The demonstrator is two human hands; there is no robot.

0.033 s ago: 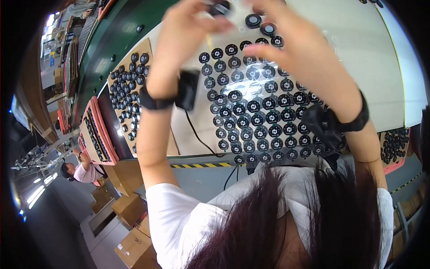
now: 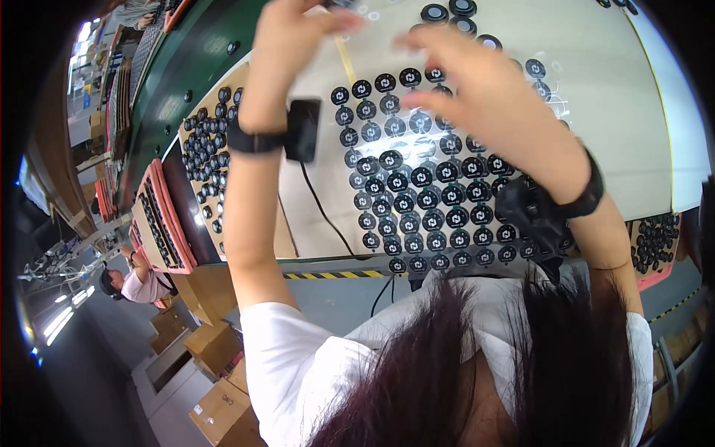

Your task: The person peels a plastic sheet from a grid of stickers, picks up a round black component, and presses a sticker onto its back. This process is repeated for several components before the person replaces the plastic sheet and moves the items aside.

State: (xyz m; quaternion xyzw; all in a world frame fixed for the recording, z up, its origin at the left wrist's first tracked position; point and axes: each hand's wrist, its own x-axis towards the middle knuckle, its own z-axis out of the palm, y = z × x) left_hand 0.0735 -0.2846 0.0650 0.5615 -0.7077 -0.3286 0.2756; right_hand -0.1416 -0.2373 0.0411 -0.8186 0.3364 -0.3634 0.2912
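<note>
My left hand (image 2: 294,37) is at the top edge, partly cut off and blurred. A black round piece (image 2: 341,4) shows at its fingertips and seems held there. My right hand (image 2: 484,86) hovers over the far rows of flat black discs (image 2: 421,176), each with a white mark. Its fingers and thumb are spread, with nothing visible between them. Beyond its knuckles lie several black round pieces with pale centres (image 2: 434,13). The discs form a grid on the pale worktop; the right forearm covers part of it. Each wrist wears a black strap with a dark device.
Clustered black round pieces (image 2: 205,145) fill a brown board at the left, beside a green surface (image 2: 167,100). Pink-edged trays (image 2: 167,212) stand farther left, near another person (image 2: 138,287). A black cable (image 2: 320,201) crosses the worktop. Cardboard boxes (image 2: 223,406) stand on the floor.
My left hand has shifted up and left, its black round piece moving with it. My right hand has moved slightly left, and more pieces and discs show beyond it.
</note>
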